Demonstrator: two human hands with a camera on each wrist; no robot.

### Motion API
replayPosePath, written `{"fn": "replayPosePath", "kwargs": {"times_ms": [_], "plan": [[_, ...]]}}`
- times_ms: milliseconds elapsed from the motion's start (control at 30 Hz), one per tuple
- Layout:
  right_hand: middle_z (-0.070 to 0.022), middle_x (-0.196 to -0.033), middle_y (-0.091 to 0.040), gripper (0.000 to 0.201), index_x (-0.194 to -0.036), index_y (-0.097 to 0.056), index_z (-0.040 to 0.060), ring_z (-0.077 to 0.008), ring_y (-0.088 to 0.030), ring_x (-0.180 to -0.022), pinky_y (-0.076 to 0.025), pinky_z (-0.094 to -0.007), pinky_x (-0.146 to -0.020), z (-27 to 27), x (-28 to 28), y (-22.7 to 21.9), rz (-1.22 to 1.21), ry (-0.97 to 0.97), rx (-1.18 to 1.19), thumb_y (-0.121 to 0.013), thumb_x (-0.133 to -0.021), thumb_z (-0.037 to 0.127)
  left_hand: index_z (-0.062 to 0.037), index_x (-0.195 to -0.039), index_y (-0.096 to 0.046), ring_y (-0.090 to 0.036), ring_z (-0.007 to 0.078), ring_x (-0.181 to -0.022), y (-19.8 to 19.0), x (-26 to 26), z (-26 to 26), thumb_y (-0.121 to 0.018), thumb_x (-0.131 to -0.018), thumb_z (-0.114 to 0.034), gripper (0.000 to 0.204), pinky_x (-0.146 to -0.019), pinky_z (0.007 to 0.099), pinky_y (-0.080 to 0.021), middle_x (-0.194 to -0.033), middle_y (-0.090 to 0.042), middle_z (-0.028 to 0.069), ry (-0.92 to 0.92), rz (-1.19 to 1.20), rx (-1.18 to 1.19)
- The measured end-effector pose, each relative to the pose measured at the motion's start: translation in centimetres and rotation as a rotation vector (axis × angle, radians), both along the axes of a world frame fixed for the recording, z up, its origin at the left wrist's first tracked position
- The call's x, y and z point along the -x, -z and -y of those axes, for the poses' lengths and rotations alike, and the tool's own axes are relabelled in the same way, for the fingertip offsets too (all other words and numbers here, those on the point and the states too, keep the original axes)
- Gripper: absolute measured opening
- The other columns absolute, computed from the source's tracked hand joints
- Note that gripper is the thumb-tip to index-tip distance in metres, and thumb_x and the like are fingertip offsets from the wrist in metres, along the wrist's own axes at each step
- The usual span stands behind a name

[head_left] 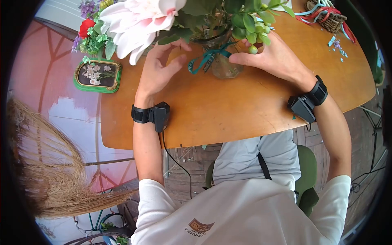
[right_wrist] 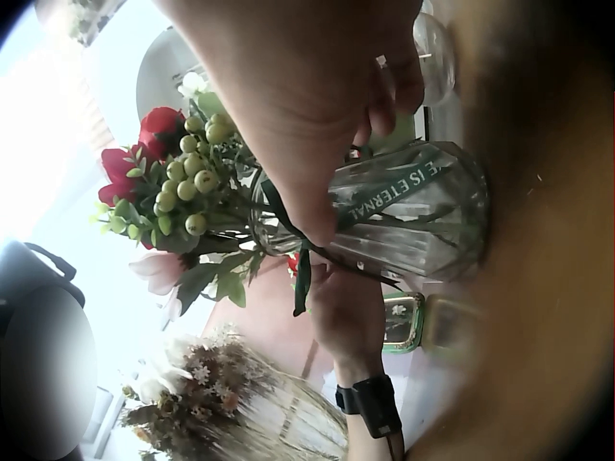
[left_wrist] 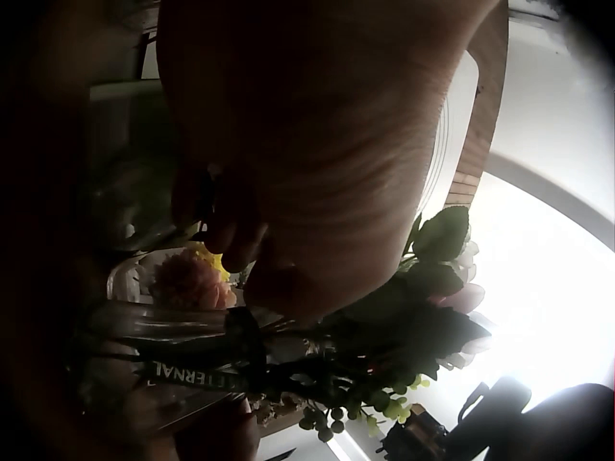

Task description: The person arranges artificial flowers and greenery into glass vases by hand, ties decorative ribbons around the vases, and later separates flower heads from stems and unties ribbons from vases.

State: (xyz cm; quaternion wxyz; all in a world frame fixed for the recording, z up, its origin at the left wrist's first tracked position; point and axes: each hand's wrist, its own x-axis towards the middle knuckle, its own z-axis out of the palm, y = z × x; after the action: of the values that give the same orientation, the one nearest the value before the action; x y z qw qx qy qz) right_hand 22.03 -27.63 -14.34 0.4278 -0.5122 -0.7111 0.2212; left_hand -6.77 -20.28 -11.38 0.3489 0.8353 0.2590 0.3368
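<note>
A clear glass vase (head_left: 226, 70) stands on the wooden table, holding a bouquet with a large pale pink-white flower (head_left: 141, 24) and green berries (head_left: 252, 49). Around its neck a dark green lettered ribbon (head_left: 211, 56) is tied in a bow. My left hand (head_left: 163, 67) is left of the bow, its fingers loosely bent and its thumb apart from them. From the other side, my right hand (head_left: 275, 59) reaches to the neck with a straight thumb by the bow. In the right wrist view that thumb (right_wrist: 312, 216) overlaps the vase neck; leaves partly hide the fingers in the head view.
A green-framed flower picture (head_left: 98, 76) lies at the table's left, below more artificial flowers (head_left: 96, 36). At the back right are a woven basket (head_left: 330, 20) with ribbons and small blue and purple scraps (head_left: 337, 47). Dried straw (head_left: 61, 175) stands left of the table.
</note>
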Motion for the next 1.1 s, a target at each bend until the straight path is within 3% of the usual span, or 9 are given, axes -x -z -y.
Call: {"fn": "replayPosePath", "kwargs": {"times_ms": [100,200,267,433,600,667,1100], "plan": [[-0.0163,-0.104,-0.067,0.080,-0.124,-0.057,-0.0046,-0.0272,-0.065,-0.094,-0.052,-0.0385,-0.085,0.1,0.3,0.0,-0.009,-0.003,0.035,-0.083,-0.074,0.051,0.0020,-0.101,-0.065,-0.057,0.0146,-0.100,-1.1,0.6,0.5,-0.062,-0.091,-0.008,0.014,-0.094,0.0303,-0.044,-0.101,-0.062,0.0042,-0.056,-0.012,0.086],[-0.0167,-0.109,-0.068,0.081,-0.126,-0.058,-0.0052,-0.0267,-0.065,-0.098,-0.052,-0.0378,-0.088,0.1,0.9,0.6,-0.103,-0.032,-0.060,-0.083,-0.074,0.052,0.0032,-0.097,-0.066,-0.057,0.0150,-0.094,-1.9,0.6,1.1,-0.063,-0.091,-0.012,0.016,-0.088,0.0298,-0.044,-0.097,-0.062,0.0047,-0.002,0.000,0.174],[-0.0155,-0.113,-0.068,0.076,-0.127,-0.058,-0.0033,-0.0259,-0.065,-0.100,-0.051,-0.0368,-0.091,0.4,1.4,0.3,-0.114,-0.050,-0.030,-0.082,-0.077,0.049,-0.0006,-0.095,-0.069,-0.060,0.0147,-0.094,-1.9,0.5,1.0,-0.072,-0.090,-0.011,0.012,-0.089,0.0311,-0.046,-0.096,-0.068,0.0036,0.115,-0.044,0.081],[-0.0121,-0.110,-0.069,0.057,-0.122,-0.061,-0.0002,-0.0233,-0.063,-0.097,-0.051,-0.0365,-0.089,0.5,2.6,-0.4,-0.198,-0.107,-0.066,-0.081,-0.083,0.036,-0.0001,-0.095,-0.070,-0.059,0.0126,-0.089,-1.5,-0.4,1.5,-0.074,-0.089,-0.015,0.016,-0.083,0.0290,-0.047,-0.091,-0.066,0.0026,0.102,-0.031,0.104],[-0.0108,-0.112,-0.069,0.051,-0.118,-0.062,-0.0003,-0.0221,-0.062,-0.099,-0.051,-0.0363,-0.089,-0.8,2.9,0.9,-0.229,-0.161,-0.143,-0.082,-0.083,0.031,-0.0001,-0.094,-0.071,-0.061,0.0118,-0.085,-1.6,-0.5,1.6,-0.074,-0.090,-0.017,0.018,-0.080,0.0283,-0.048,-0.090,-0.066,0.0023,0.098,-0.005,0.140],[-0.0074,-0.127,-0.061,0.052,-0.131,-0.055,0.0031,-0.0196,-0.053,-0.121,-0.039,-0.0398,-0.111,-0.4,2.8,0.4,-0.231,-0.165,-0.003,-0.078,-0.087,0.016,-0.0001,-0.094,-0.072,-0.061,0.0123,-0.084,-1.5,-0.4,1.4,-0.073,-0.091,-0.018,0.018,-0.080,0.0286,-0.049,-0.089,-0.067,0.0024,0.112,-0.069,0.102],[-0.0069,-0.130,-0.059,0.060,-0.141,-0.049,0.0032,-0.0176,-0.053,-0.122,-0.036,-0.0369,-0.114,-0.4,3.2,0.4,-0.222,-0.108,0.044,-0.076,-0.089,0.017,-0.0002,-0.095,-0.073,-0.060,0.0089,-0.084,-0.8,-0.5,1.1,-0.073,-0.091,-0.019,0.020,-0.078,0.0258,-0.048,-0.087,-0.069,0.0008,0.149,-0.007,0.097]]}}
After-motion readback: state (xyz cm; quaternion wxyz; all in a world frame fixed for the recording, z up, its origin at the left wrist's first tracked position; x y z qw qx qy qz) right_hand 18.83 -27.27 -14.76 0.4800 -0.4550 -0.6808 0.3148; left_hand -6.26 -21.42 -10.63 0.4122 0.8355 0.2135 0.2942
